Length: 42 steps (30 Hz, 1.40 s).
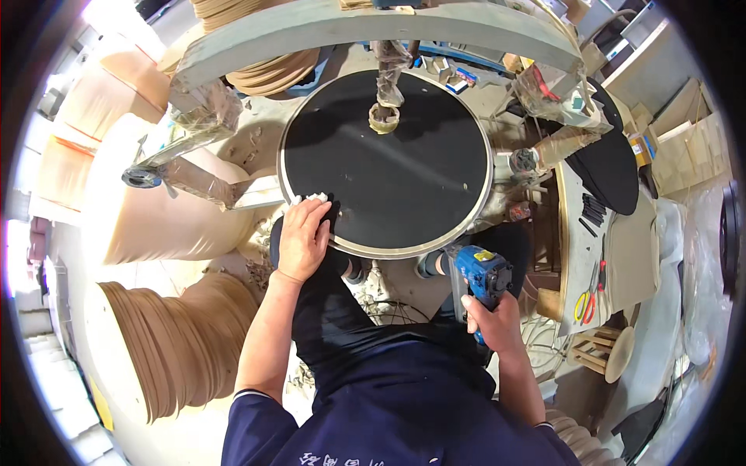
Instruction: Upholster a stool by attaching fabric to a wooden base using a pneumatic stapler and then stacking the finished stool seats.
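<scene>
A round disc (388, 179) with a black cloth face and a pale rim is held in a metal frame before me. My left hand (305, 237) is bent over its near left rim, fingers close together, with white wrapping at the fingertips. A small dark piece lies beside those fingers, and I cannot make out whether it is separate from the cloth. My right hand (494, 322) grips a blue staple gun (483, 272) by its handle. The gun is held to the right of my lap, just off the disc's near right edge.
A grey curved beam (373, 33) crosses beyond the disc, with plastic-wrapped arms (190, 175) at its sides. Stacked tan boards (175, 342) stand at left. On the right-hand table (571, 233) lie scissors (588, 299), black strips (592, 211) and black round sheets (606, 167).
</scene>
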Tool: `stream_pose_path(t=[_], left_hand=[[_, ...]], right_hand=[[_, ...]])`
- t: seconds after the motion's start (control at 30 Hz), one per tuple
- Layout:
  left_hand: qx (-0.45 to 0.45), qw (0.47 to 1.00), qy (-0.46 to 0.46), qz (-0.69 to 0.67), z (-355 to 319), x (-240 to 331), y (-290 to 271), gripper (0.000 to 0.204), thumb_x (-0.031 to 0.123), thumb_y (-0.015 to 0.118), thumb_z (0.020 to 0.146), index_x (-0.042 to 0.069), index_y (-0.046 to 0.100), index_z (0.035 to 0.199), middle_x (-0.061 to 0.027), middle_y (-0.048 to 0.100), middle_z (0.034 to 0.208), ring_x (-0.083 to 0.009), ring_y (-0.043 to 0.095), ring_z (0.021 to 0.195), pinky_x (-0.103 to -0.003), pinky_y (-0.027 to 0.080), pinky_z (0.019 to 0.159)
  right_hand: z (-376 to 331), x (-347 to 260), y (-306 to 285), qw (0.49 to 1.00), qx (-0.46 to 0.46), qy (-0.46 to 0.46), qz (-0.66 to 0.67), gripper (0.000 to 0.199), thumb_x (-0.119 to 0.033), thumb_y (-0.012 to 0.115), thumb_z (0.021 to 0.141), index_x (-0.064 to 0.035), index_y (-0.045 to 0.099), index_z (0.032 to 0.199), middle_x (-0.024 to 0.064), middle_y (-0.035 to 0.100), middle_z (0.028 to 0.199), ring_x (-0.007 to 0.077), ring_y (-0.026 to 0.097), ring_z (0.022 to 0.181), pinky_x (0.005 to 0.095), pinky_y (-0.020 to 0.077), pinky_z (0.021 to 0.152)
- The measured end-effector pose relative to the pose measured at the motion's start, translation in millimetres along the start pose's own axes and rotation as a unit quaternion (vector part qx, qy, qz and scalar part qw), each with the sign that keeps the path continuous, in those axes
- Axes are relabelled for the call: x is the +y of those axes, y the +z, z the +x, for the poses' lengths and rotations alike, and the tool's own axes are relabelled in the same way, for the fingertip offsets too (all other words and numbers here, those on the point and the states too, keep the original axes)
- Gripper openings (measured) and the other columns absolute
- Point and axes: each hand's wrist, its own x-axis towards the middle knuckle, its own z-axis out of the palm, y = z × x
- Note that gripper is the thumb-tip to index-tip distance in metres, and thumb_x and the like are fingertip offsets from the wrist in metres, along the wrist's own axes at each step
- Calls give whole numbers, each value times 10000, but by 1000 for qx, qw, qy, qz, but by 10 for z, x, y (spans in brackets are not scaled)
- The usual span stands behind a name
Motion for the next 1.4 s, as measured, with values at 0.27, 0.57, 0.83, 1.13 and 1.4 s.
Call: stream_pose_path(t=[0.27, 0.57, 0.83, 1.13, 1.4], left_hand=[[3, 999, -23, -50, -155, 474, 280, 416, 153, 862, 843, 58, 754, 1234, -111, 717, 1267, -342, 647, 1211, -470, 494, 1094], [-31, 1000, 7, 1, -15, 889, 309, 466, 136, 836, 821, 69, 730, 1270, -105, 704, 1276, -307, 637, 1240, -521, 417, 1176], [-37, 991, 126, -8, 103, 847, 438, 451, 68, 777, 844, 46, 720, 1291, -73, 733, 1183, -270, 691, 1089, -440, 537, 991], [-20, 989, 145, -16, 125, 945, 537, 336, 101, 806, 800, 103, 784, 1135, -16, 712, 1047, -230, 680, 984, -416, 539, 940], [14, 992, 110, -60, 104, 1008, 598, 258, 71, 856, 786, 103, 806, 1037, 3, 708, 964, -221, 678, 927, -397, 537, 872]], right_hand=[[46, -45, 41, 1000, -19, 12, 10, 196, -133, 737, 994, -2, 698, 1135, -2, 634, 678, 87, 590, 562, 278, 485, 568], [-17, 6, -52, 999, -16, 28, -1, 204, -143, 735, 1000, -4, 698, 1144, 1, 638, 693, 90, 592, 569, 279, 487, 574], [2, 69, -98, 999, -25, 28, 7, 121, -123, 724, 1008, -17, 701, 1061, -1, 640, 696, 89, 591, 574, 280, 480, 572], [52, 47, -85, 999, -35, 24, 2, 100, -114, 721, 1014, -37, 690, 958, -12, 632, 694, 78, 581, 580, 271, 470, 570], [65, 22, 3, 999, -35, 13, -15, 134, -118, 742, 1015, -36, 689, 924, -19, 646, 730, 63, 587, 590, 266, 475, 550]])
